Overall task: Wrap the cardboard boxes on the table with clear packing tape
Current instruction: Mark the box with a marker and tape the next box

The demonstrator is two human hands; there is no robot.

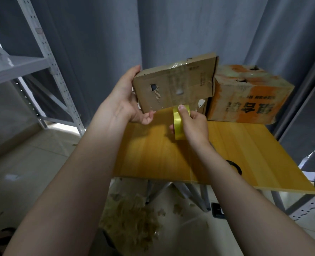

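A worn brown cardboard box with a small hole in its face is tilted up above the far side of the yellow wooden table. My left hand grips the box's left edge, thumb on top and fingers underneath. My right hand holds a yellowish roll of packing tape, thumb pressed on the roll at the box's lower edge. Strips of clear tape show across the box's upper face. A second box, orange and brown with printed characters, rests on the table behind it to the right.
A grey metal shelf rack stands at the left and another rack post at the lower right. Grey curtains hang behind the table. A pile of crumpled used tape lies on the floor under the table edge. A dark ring lies on the table.
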